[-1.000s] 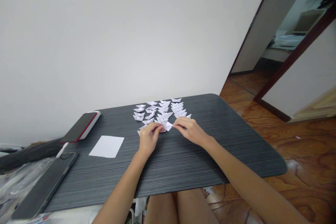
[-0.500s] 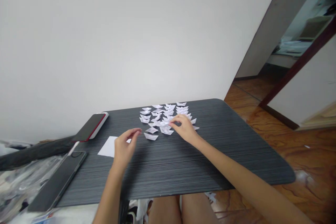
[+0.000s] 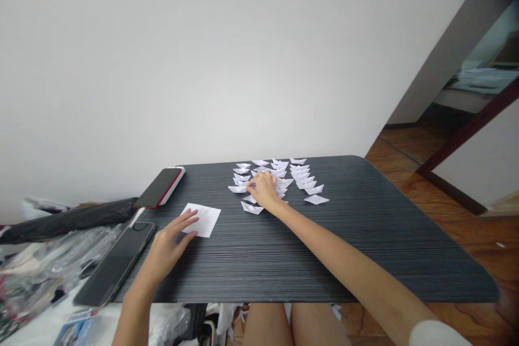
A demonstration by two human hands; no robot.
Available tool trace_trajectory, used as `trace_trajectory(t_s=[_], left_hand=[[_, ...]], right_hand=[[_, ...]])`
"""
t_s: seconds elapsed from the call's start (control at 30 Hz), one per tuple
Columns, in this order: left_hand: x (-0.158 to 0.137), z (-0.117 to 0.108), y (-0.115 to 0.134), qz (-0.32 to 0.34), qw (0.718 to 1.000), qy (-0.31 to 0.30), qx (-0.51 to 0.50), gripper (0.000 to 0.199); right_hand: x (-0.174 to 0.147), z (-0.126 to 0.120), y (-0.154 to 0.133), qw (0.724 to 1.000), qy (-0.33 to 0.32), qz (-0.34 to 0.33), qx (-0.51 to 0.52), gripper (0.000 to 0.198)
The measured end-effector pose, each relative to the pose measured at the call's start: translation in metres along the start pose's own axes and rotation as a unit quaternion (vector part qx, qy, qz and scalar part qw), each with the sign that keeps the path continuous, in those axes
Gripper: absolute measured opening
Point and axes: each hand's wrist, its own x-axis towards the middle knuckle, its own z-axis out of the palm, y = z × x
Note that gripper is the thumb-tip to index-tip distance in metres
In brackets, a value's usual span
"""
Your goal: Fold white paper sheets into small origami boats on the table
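Note:
My right hand (image 3: 264, 189) reaches over the rows of folded white paper boats. Its thumb and fingers are pinched at the end of one paper boat (image 3: 237, 189) on the left side of the group. The hand hides several boats behind it. Over the left edge of a white paper sheet (image 3: 206, 220) is my left hand (image 3: 173, 235), fingers spread and holding nothing. Whether its fingertips touch the sheet, I cannot tell. One boat (image 3: 252, 208) lies in front of the group, and a flatter one (image 3: 317, 199) sits at its right.
On the left of the dark table (image 3: 365, 248) lie a phone (image 3: 115, 265) and a black device with a red edge (image 3: 159, 188) on a white base. A white wall (image 3: 243, 65) stands behind the table. Plastic-wrapped items (image 3: 52, 265) are heaped to the left.
The view has shifted a little. My left hand has opened and moved over the sheet. My right hand has gone leftward across the boats, from holding one boat above them to the left row.

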Motion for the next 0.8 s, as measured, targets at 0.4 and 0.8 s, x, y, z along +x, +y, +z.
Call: trace_trajectory(t_s=[0.4, 0.8], left_hand=[[0.005, 0.006, -0.023, 0.050, 0.993, -0.082, 0.067, 0.041], [0.010, 0.001, -0.026, 0.082, 0.987, -0.093, 0.097, 0.039]], right_hand=[[-0.009, -0.022, 0.007, 0.998, 0.023, -0.024, 0.048, 0.010], [-0.042, -0.058, 0.038, 0.995, 0.002, -0.056, 0.084, 0.010]])
